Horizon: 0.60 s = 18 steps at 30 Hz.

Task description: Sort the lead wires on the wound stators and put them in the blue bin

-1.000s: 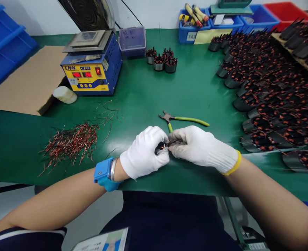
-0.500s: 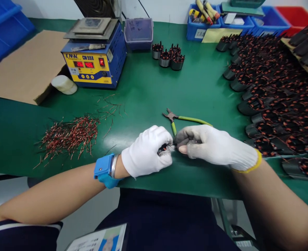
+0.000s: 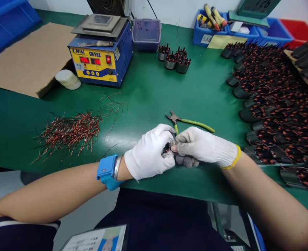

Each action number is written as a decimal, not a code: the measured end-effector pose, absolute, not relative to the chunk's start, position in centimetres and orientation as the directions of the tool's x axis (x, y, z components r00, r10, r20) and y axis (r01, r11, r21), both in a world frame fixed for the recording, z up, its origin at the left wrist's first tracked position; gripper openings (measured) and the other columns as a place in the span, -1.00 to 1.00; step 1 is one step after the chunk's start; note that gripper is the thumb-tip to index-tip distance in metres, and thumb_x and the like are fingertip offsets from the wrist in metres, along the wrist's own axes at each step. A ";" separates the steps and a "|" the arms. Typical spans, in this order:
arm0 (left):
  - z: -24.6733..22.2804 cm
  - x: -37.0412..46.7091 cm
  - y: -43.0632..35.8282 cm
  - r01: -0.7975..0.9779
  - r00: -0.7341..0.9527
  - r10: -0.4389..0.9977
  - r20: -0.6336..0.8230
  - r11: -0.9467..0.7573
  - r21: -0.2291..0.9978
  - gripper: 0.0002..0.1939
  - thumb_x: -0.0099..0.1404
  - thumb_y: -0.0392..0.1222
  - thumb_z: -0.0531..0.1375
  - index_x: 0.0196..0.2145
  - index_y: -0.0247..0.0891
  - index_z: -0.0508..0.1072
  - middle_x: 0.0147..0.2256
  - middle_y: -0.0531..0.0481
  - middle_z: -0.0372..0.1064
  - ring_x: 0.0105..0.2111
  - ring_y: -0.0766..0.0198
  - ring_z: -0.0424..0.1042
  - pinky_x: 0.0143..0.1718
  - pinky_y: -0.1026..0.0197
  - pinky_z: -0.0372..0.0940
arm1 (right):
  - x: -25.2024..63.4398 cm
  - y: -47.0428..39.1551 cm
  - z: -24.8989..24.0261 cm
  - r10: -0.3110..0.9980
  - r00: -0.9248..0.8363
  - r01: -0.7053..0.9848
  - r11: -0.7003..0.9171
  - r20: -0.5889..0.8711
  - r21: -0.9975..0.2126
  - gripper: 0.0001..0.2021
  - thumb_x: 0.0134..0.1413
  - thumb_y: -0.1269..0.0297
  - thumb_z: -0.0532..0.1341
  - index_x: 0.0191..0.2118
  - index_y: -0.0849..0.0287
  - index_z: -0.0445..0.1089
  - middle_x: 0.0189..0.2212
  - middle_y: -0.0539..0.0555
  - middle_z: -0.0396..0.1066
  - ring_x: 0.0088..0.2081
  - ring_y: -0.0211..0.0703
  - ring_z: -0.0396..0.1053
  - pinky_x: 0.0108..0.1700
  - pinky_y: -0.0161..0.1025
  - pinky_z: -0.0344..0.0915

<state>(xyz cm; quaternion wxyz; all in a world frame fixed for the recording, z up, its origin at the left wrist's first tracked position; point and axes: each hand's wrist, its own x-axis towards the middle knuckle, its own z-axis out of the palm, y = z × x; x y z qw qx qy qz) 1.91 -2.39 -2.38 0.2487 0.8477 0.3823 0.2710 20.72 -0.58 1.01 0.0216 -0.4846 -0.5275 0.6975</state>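
Note:
My left hand (image 3: 151, 152), in a white glove, is closed around a small motor stator (image 3: 167, 148). Only the stator's black end and a bit of copper winding show between the fingers. My right hand (image 3: 195, 146), gloved with the thumb tip bare, meets it from the right. Its thumb and forefinger are pinched together against the stator's end, and what lies between them is hidden. Just beyond both hands, side cutters (image 3: 195, 124) with green handles lie on the green table, one handle partly behind the fingers.
Clipped copper wire (image 3: 71, 134) lies heaped at the left. Behind it stands a blue and yellow CM558 unit (image 3: 99, 64) beside a white round container (image 3: 68, 79). Several stators (image 3: 182, 65) sit at the back middle. Rows of stators (image 3: 269, 104) fill the right. Tool bins (image 3: 208, 36) line the back.
My right hand has moved left and closed in on the stator, its fingers now curled. The thin wires seen between the hands are now hidden. The view has shifted slightly.

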 end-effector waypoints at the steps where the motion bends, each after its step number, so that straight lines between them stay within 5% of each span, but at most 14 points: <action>1: -2.4 1.8 -2.5 0.516 0.552 0.792 0.263 -0.571 0.638 -0.83 0.05 -0.33 0.09 -0.33 -0.22 0.24 -0.04 -0.22 0.32 -0.22 0.15 0.42 -0.25 0.08 0.35 | 20.7 -0.7 1.0 0.545 -0.533 0.485 -0.430 -0.647 -0.762 -0.69 0.03 0.08 0.26 -0.50 0.25 0.41 -0.69 -0.02 0.37 -0.67 -0.39 0.28 -0.63 -0.47 0.22; 9: -2.0 1.2 -2.3 0.405 0.493 0.847 0.201 -0.428 0.808 -0.37 -0.01 -0.31 0.20 0.06 -0.31 0.19 0.06 -0.28 0.27 -0.09 0.11 0.42 -0.06 0.01 0.38 | 20.1 -2.2 0.3 0.717 -0.408 0.563 -0.290 -0.565 -0.774 -0.80 0.07 0.22 0.13 -0.50 0.17 0.32 -0.65 -0.07 0.35 -0.66 -0.37 0.26 -0.62 -0.43 0.15; 13: -1.4 -0.3 -0.2 0.188 0.312 0.939 0.147 -0.213 0.959 -0.36 0.10 -0.02 0.25 0.10 -0.22 0.20 0.08 -0.22 0.28 -0.05 0.11 0.42 -0.12 0.06 0.43 | 20.4 -2.9 0.7 0.782 -0.399 0.414 -0.312 -0.478 -0.855 -0.77 0.06 0.17 0.15 -0.52 0.18 0.29 -0.64 -0.06 0.33 -0.66 -0.37 0.23 -0.62 -0.42 0.14; 16: -0.7 -1.4 1.0 0.064 0.391 0.916 -0.084 0.065 0.996 -0.45 0.28 0.24 0.04 0.01 -0.23 0.29 -0.02 -0.23 0.39 -0.26 0.18 0.51 -0.36 0.14 0.45 | 20.8 -3.3 1.5 0.832 -0.391 0.275 -0.302 -0.394 -0.913 -0.73 0.04 0.13 0.18 -0.54 0.19 0.28 -0.63 -0.03 0.33 -0.66 -0.37 0.22 -0.62 -0.42 0.16; 18: 0.1 -1.7 1.1 0.185 0.588 0.743 -0.319 0.261 0.947 -0.43 0.34 0.28 -0.08 -0.10 -0.27 0.39 -0.27 -0.18 0.51 -0.48 0.25 0.49 -0.50 0.19 0.41 | 20.9 -3.6 1.7 0.846 -0.395 0.225 -0.288 -0.357 -0.931 -0.73 0.05 0.13 0.19 -0.53 0.19 0.29 -0.63 -0.02 0.34 -0.66 -0.37 0.22 -0.62 -0.42 0.17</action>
